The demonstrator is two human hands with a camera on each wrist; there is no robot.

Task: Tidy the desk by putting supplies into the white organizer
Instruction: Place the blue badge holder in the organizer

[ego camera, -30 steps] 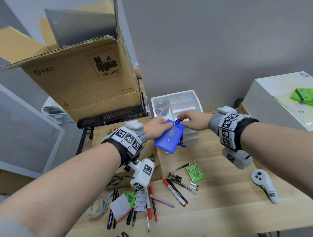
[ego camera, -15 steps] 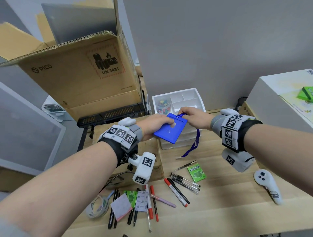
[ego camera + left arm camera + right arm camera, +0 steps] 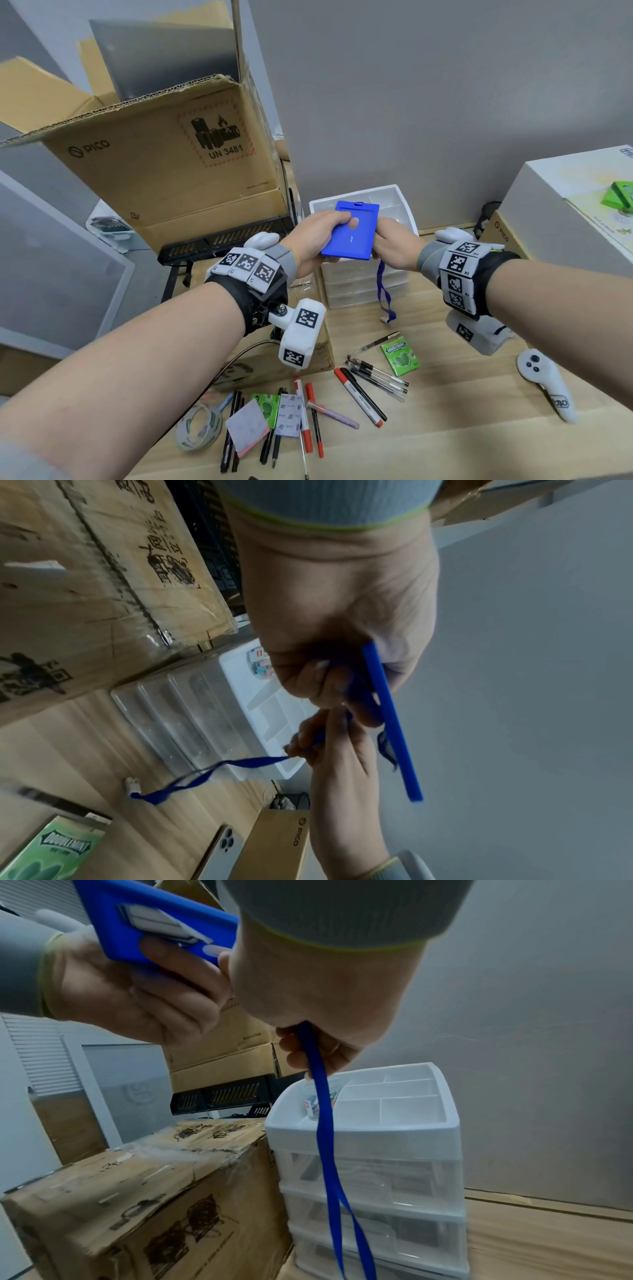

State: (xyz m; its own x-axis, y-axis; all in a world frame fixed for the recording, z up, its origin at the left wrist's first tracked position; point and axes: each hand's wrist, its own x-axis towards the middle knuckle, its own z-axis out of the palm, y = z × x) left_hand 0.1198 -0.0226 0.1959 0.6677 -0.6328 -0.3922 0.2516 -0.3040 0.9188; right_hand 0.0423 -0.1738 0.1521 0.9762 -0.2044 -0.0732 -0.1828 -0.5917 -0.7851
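A blue badge holder (image 3: 349, 236) is held above the front of the white organizer (image 3: 399, 195), its clip end pointing away from me. My left hand (image 3: 327, 233) grips its left side, thumb on top and fingers beneath. My right hand (image 3: 382, 241) is at its right lower corner, fingers curled round the blue lanyard (image 3: 383, 294), which hangs down in front of the clear drawers. In the left wrist view the holder (image 3: 390, 723) shows edge-on and the lanyard (image 3: 240, 762) trails to the desk. The right wrist view shows the lanyard (image 3: 325, 1150) dropping past the organizer (image 3: 394, 1131).
Pens and markers (image 3: 363, 394), a green gum pack (image 3: 400, 356), a tape roll (image 3: 198, 428) and sticky notes (image 3: 246, 428) lie on the wooden desk. A white controller (image 3: 548, 383) lies at the right. Cardboard boxes (image 3: 164, 161) stand left of the organizer, a white box (image 3: 565, 205) to the right.
The badge holder rose and turned so its clip end points away. My right hand slid from the clip end to the near corner and now holds the lanyard, which hangs lower.
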